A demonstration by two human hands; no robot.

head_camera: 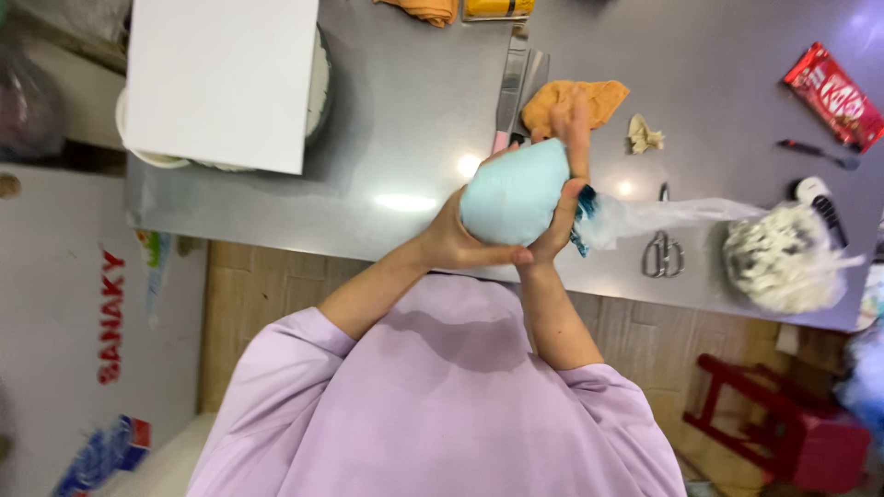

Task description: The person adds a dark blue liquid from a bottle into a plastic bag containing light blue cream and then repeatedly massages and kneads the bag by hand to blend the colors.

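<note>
The person in the lilac top is holding a fat, soft bag of pale blue cream (514,191) over the near edge of the shiny metal table (414,110). Both hands are wrapped around it. The left hand (456,241) is cupping the bag from below, with the fingers curled shut on it. The right hand (569,184) is gripping the other side, and its fingers are closed over the top and the twisted end.

The bag is looking full and round, so the filling part seems done. No cream is showing on anything yet, so the squeezing out seems to be left. A white board (221,83) is lying on top of a round white thing at the far left of the table.

The bag's long way is running from side to side across the picture. Its round fat end is pointing toward the left hand. Its bunched, darker blue end (582,216) is pointing toward the right, at the scissors (661,250). The tip is too hidden to see.

An orange cloth (589,97) is lying just behind the hands. Another clear bag of white speckled cream (783,258) is lying well apart on the right.
</note>
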